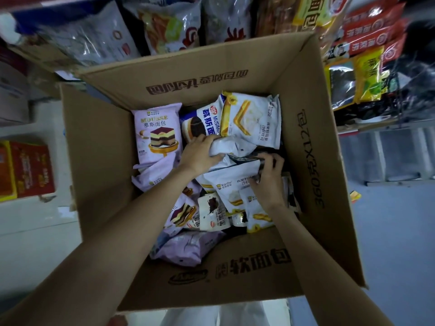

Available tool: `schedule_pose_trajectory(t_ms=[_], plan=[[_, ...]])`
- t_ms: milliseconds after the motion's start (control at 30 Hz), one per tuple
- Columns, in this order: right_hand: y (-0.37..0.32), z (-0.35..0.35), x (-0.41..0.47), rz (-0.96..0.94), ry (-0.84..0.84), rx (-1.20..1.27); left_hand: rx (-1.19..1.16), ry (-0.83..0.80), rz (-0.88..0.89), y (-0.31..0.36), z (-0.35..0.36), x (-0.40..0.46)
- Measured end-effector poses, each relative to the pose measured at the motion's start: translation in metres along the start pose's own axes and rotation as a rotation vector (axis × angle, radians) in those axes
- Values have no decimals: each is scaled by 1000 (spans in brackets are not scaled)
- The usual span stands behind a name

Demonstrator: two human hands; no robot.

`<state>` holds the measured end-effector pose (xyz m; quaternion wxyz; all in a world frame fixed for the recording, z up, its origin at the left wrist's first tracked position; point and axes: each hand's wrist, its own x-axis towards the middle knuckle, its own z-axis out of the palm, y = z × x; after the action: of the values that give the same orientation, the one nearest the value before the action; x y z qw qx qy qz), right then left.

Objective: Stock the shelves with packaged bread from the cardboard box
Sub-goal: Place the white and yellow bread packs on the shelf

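1. Both my arms were down inside the cardboard box (101,147), which stood open on the floor in front of the shelves (367,74) with its flaps spread.
2. My left hand (200,154) was closed over the crumpled top of a white bread packet (223,147) near the middle of the pile, fingers curled round its far edge.
3. My right hand (268,182) pinched the edge of a dark packet (247,159) that lay just beside it, thumb under and fingers on top; it also rested against a white packet with yellow print (228,184).
4. To do this step well, I judged I should grip each packet by its sealed end and not its middle, since soft bread would squash under a tight hold.
5. I judged it best to lift straight up, so the loose packets around would not be dragged along or spill over the box wall.
6. The rest of the bread lay under and around both hands: a purple mousse packet (157,132) flat to the left of my left hand, a blue and white packet (204,121) just beyond it, touching my fingertips.
7. More packets sat heaped toward the near wall, below my wrists.
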<state>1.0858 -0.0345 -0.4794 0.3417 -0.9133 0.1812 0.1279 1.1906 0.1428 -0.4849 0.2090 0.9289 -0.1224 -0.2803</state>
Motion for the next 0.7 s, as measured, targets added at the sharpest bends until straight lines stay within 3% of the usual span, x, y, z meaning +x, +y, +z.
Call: schedule_pose_trajectory(t_ms=[167, 300, 367, 433, 533, 700], plan=[[-1, 5, -10, 184, 32, 229, -59, 19, 49, -4, 0, -3], [5, 0, -1, 295, -202, 209, -4, 265, 139, -7, -7, -12], [4, -4, 1, 182, -235, 193, -186, 305, 78, -8, -18, -19], [1, -7, -2, 36, -255, 217, -516, 330, -14, -6, -36, -28], [-13, -15, -16, -41, -278, 249, -900, 434, -100, -6, -61, -42], [-51, -52, -36, -49, 50, 336, -1145, 473, -161, -4, -95, -61]])
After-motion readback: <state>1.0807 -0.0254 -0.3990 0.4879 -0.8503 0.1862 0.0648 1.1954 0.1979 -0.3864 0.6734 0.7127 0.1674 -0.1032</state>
